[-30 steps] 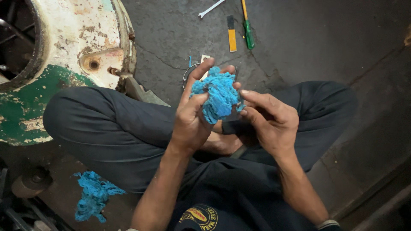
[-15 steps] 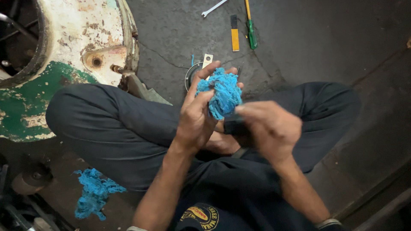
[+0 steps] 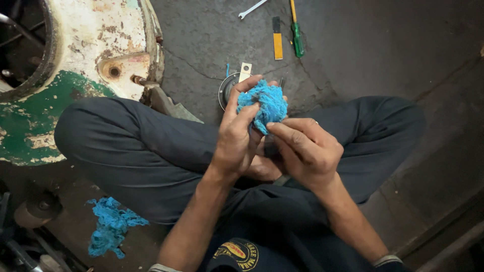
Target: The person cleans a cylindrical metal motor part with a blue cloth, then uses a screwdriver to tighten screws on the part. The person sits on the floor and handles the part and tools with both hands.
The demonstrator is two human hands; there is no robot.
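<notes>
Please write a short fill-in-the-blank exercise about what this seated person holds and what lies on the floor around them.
1. The left hand holds a wad of rag coloured ____.
2. The screwdriver on the floor has a ____ handle.
3. A second rag lies on the ____.
4. The person sits with legs ____.

Missing words: blue; green; floor; crossed

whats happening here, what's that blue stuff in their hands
A person sits cross-legged on a dark concrete floor, working a wad of blue rag with both hands. The left hand grips the rag while the right hand presses against it and holds a small dark part that is mostly hidden. A second blue rag lies on the floor by the left knee. A spanner, a green screwdriver and a worn white-and-green machine housing lie nearby.
</notes>
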